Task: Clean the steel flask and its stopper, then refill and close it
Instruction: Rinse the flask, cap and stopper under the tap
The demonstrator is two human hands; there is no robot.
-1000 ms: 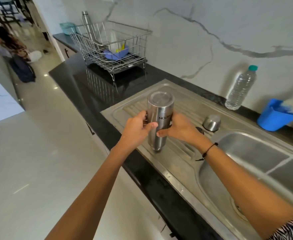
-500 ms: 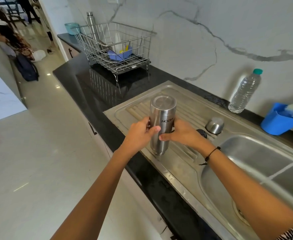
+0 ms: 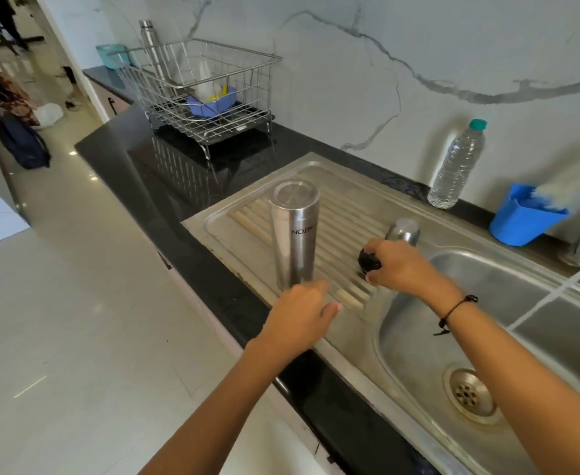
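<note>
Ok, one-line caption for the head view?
Steel flask inverted on the draining board; right hand grips black stopper.

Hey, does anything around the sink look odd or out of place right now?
Yes. The steel flask stands upside down on the drainboard, its lettering inverted, held by neither hand. Water streams into the sink basin with nothing under it.

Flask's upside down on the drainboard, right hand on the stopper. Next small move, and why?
Probably lift the stopper toward the running water to rinse it. The right hand already grips it, the left hand is off the flask, which stands inverted on the drainboard, and the tap runs into the sink.
</note>
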